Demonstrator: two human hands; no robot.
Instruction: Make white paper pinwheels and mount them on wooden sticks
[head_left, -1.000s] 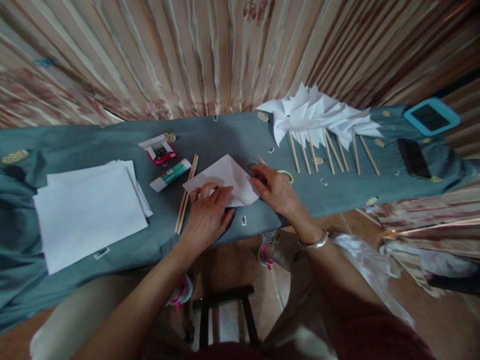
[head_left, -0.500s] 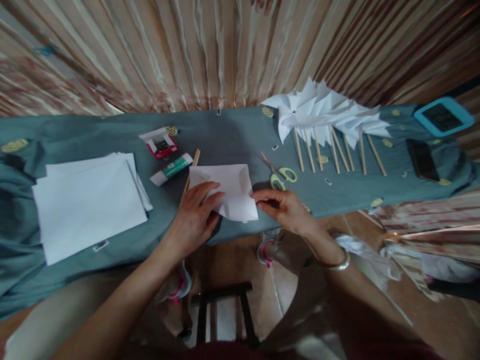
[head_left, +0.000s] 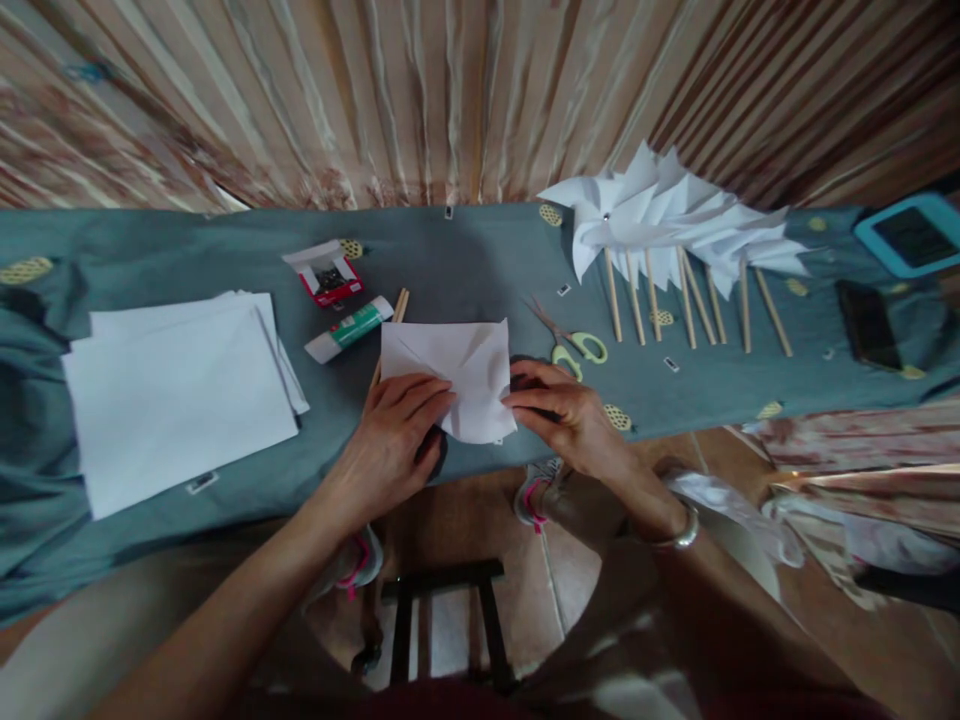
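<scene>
A white square sheet of paper with fold creases lies on the teal cloth near the table's front edge. My left hand rests on its lower left part, fingers stretched flat and pressing the paper down. My right hand sits at its right edge, fingers curled in a pinch on the paper's side. A silver bangle is on my right wrist.
Green-handled scissors lie just right of the paper. A glue stick, a red box and wooden sticks lie to the left, beyond them a paper stack. Finished paper pinwheels, a phone and a blue-cased tablet lie right.
The paper was unfolded from a triangle into a flat square and shifted toward the front edge. My right hand came off the scissors area to the paper's right side.
</scene>
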